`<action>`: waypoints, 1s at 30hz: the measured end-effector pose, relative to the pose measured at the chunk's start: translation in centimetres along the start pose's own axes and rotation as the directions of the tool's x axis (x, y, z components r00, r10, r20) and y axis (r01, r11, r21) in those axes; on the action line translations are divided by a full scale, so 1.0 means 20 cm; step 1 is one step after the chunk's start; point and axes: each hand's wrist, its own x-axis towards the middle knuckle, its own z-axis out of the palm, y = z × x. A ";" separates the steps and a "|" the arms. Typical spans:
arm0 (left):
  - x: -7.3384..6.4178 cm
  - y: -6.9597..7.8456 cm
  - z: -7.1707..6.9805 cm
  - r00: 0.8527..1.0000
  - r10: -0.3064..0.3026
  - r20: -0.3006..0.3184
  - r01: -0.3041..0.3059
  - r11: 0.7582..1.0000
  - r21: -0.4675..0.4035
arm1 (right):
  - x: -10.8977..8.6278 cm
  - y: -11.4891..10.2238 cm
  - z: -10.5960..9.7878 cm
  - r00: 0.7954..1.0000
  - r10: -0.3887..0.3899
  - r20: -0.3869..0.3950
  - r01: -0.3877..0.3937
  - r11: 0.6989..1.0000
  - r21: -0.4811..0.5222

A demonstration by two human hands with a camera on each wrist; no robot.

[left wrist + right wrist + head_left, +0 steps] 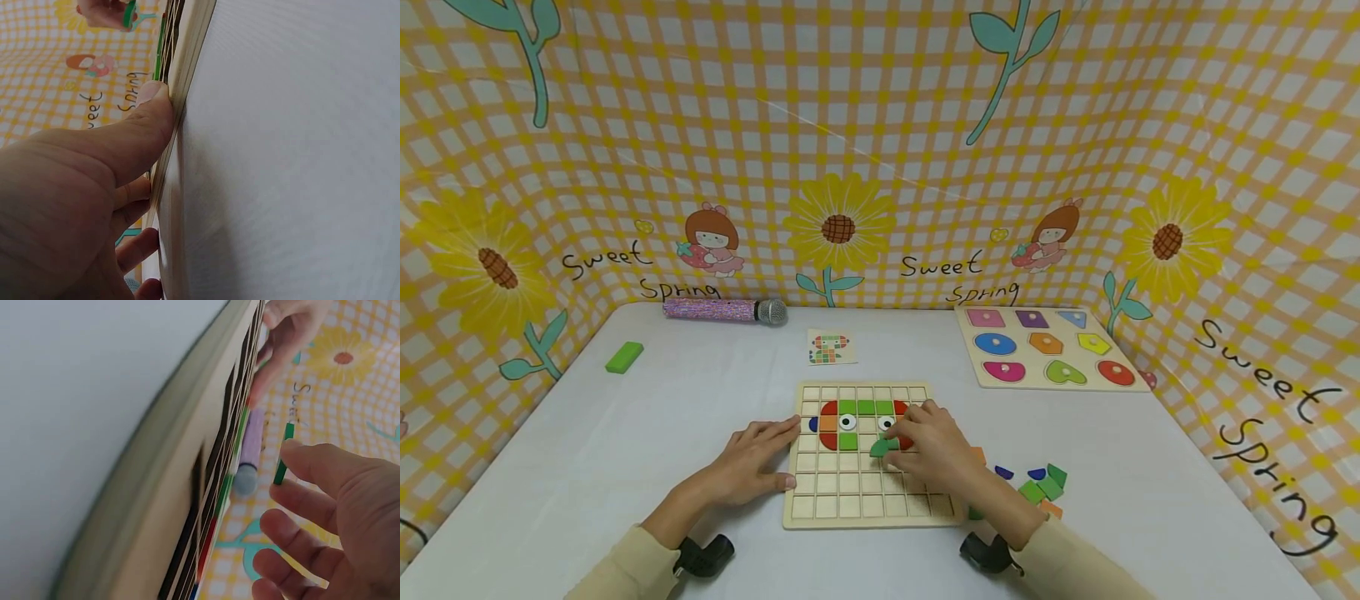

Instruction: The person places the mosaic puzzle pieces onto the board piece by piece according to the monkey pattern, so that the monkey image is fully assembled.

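Item one, my left hand [748, 462], lower centre-left of the frame: grip slack, fingers extended to the board's left edge, thumb on the rim nearer me, nothing held between them.

Item two, my right hand [932, 446], just right of centre: grip closed to a pinch of thumb and forefinger, other fingers loosely bent. Held: one green piece [880, 448], pointed at one end, above the board; my right wrist view shows it edge-on and thin.

Item three, wooden grid board [846, 505], lower centre. Laid in its upper rows: green squares [867, 407], red rounded corners [828, 407], an orange square [828, 423], two eye pieces [847, 422] and, at far left, a blue half-round [813, 425].

Item four, loose pieces in green [1032, 492], blue [1003, 472] and orange [1051, 508], lower right, partly hidden by my right forearm.

Item five, pattern card [831, 347], centre, beyond the board.

Also on the white surface [625, 467]: glittery microphone [722, 311], left of centre at the back; green block [624, 357], left; shape puzzle [1067, 387] with nine knobbed pieces, right of centre.

Backdrop: checked cloth [880, 125] with sunflowers, filling the upper frame.
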 end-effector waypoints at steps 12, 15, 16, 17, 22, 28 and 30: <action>0.00 0.01 0.00 1.000 -0.007 -0.005 0.007 1.000 0.003 | 0.08 -0.12 0.09 0.997 -0.016 0.078 0.015 1.000 0.015; 0.00 0.00 0.00 1.000 -0.003 -0.006 0.003 1.000 0.002 | 0.09 -0.15 0.10 0.995 -0.029 0.100 0.028 1.000 0.009; 0.00 0.00 0.00 1.000 -0.003 -0.005 0.003 1.000 -0.002 | 0.09 -0.16 0.11 0.994 -0.035 0.106 0.034 0.999 0.003; 0.00 0.00 0.00 1.000 -0.002 -0.004 0.002 1.000 -0.001 | 0.10 -0.17 0.11 0.993 -0.040 0.110 0.040 0.999 -0.003; 0.00 -0.01 0.01 1.000 0.001 0.001 -0.001 1.000 0.002 | 0.12 -0.20 0.13 0.991 -0.052 0.126 0.054 0.998 -0.013; 0.01 -0.01 0.01 1.000 0.004 0.005 -0.004 1.000 0.009 | 0.14 -0.22 0.15 0.988 -0.062 0.140 0.066 0.998 -0.023; 0.01 -0.01 0.01 1.000 0.006 0.006 -0.006 1.000 0.010 | 0.14 -0.23 0.15 0.988 -0.062 0.145 0.066 0.997 -0.026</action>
